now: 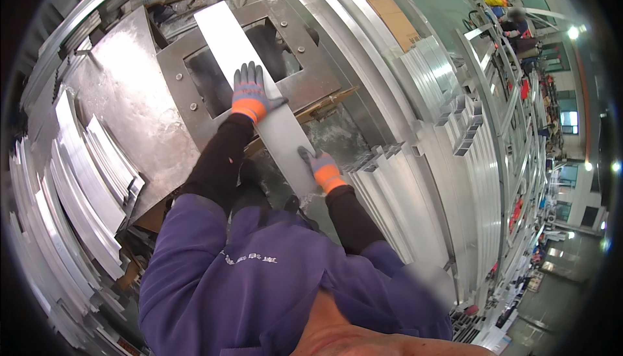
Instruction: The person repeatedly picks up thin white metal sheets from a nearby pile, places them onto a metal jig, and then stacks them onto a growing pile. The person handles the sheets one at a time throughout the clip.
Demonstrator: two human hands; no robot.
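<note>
A long, flat white-silver metal profile (220, 38) lies across a steel frame (175, 74) with a rectangular opening, its near end reaching toward my body. My left hand (250, 93), in a grey and orange glove, rests flat on top of the profile with the fingers stretched forward and the thumb out to the right. Nearer to me, my right hand (322, 166) in a matching glove holds the profile's right edge. Its thumb side shows on the upper face; the fingers under the edge are partly hidden.
A worn metal plate (130, 96) adjoins the frame on the left. Stacks of long profiles stand at left (84, 174) and right (396, 194). A cardboard piece (394, 24) lies on bars at the far right. Another person (519, 28) is in the distance.
</note>
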